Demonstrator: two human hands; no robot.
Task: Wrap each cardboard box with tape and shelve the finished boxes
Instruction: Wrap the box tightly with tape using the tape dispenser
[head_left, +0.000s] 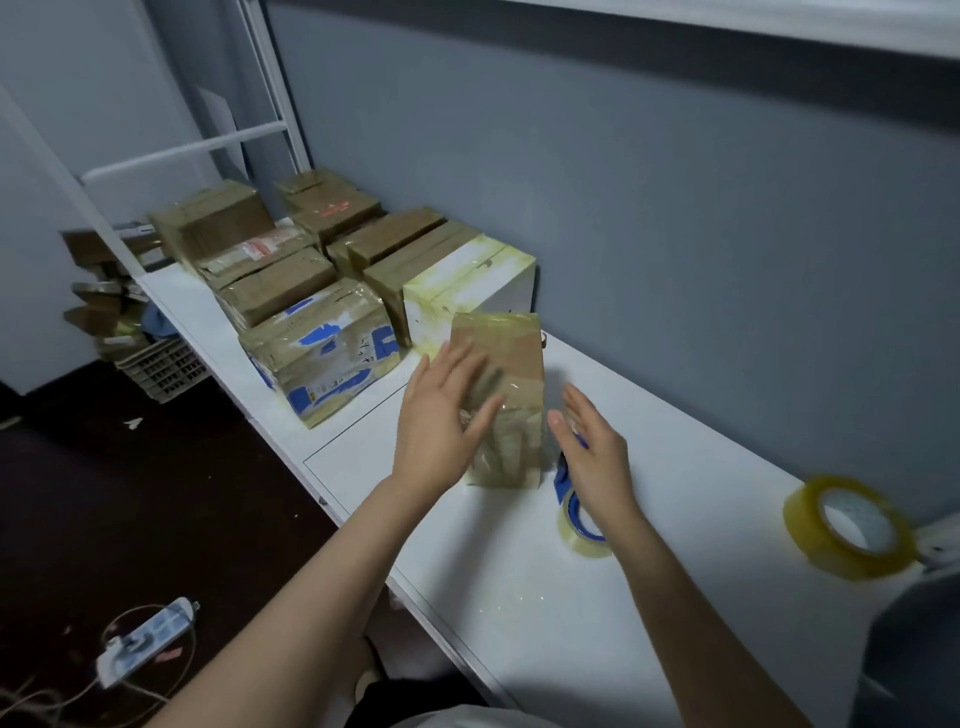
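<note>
Tape-wrapped cardboard box (506, 364) standing upright at frame centre on the white desk (519, 597), flanked by both hands.

Left hand (441, 415): fingers straight and spread, overlapping the box's near-left face; contact cannot be confirmed. Right hand (592, 457): flat, fingers straight, holding nothing, just right of the box and above a blue-cored tape roll (579, 525). A larger yellowish tape roll (852, 527) lies at right of frame. Wrapped boxes (322, 270) are grouped at upper left on the desk.
</note>
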